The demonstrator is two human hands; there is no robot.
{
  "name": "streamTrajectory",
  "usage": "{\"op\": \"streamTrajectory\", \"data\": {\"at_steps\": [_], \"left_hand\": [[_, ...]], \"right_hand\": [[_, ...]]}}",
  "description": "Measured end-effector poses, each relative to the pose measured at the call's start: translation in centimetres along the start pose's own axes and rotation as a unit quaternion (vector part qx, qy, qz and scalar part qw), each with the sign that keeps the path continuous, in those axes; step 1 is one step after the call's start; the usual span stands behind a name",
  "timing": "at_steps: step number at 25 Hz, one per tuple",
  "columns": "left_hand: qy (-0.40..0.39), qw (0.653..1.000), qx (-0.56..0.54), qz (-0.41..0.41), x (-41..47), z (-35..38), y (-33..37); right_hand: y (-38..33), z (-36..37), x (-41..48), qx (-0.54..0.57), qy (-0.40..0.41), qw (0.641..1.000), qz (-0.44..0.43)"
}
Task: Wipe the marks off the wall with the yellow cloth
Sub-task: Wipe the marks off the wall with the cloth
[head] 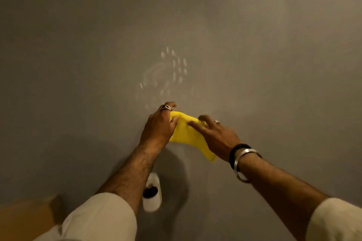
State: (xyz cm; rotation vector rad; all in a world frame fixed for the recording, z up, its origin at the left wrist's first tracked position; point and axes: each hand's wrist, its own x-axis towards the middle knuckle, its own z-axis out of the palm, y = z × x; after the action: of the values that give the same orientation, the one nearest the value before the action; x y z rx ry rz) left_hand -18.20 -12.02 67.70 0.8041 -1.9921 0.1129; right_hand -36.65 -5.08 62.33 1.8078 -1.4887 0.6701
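Observation:
A cluster of pale chalky marks (168, 70) sits on the grey wall (78, 45) at mid-frame, with faint smeared arcs to their left. Just below the marks, both hands hold the yellow cloth (188, 133). My left hand (158, 125), with a ring, pinches the cloth's upper left edge. On the cloth's right side my right hand (215, 133) rests with spread fingers, and a corner of the cloth hangs down beneath its wrist. The right wrist bears a black band and a metal bangle.
A white roll or cup-like object with a dark opening (151, 193) lies below my left forearm. An orange-brown surface (25, 219) shows at the bottom left corner. The wall spreads plain and bare around the marks.

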Motion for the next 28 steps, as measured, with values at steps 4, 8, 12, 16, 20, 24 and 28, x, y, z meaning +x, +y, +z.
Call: {"op": "streamTrajectory", "data": {"at_steps": [4, 8, 12, 16, 20, 24, 28], "left_hand": [[0.008, 0.999, 0.013, 0.046, 6.9, -1.2, 0.1], [-0.017, 0.991, 0.09, 0.097, 9.1, -0.8, -1.7], [0.153, 0.951, 0.231, 0.138, 8.9, -3.8, -7.3], [0.192, 0.935, 0.297, 0.028, 8.3, -6.1, -14.0], [0.208, 0.925, 0.318, 0.024, 8.3, -5.0, -15.6], [0.22, 0.924, 0.311, 0.027, 8.2, -5.1, -15.6], [0.23, 0.921, 0.311, 0.036, 8.1, -5.0, -15.6]], "right_hand": [[-0.1, 1.1, 4.8, -0.068, 0.105, 0.992, 0.006], [-2.2, 4.4, 8.5, -0.054, 0.069, 0.994, 0.064], [-2.8, 6.6, 10.3, -0.063, 0.13, 0.987, 0.077], [-3.0, 6.7, 12.7, -0.088, 0.186, 0.979, -0.01], [-3.5, 8.0, 13.1, -0.091, 0.175, 0.98, -0.021], [-1.1, 8.0, 12.5, -0.063, 0.216, 0.971, 0.085], [-1.9, 7.4, 14.1, -0.01, 0.23, 0.961, 0.153]]}}
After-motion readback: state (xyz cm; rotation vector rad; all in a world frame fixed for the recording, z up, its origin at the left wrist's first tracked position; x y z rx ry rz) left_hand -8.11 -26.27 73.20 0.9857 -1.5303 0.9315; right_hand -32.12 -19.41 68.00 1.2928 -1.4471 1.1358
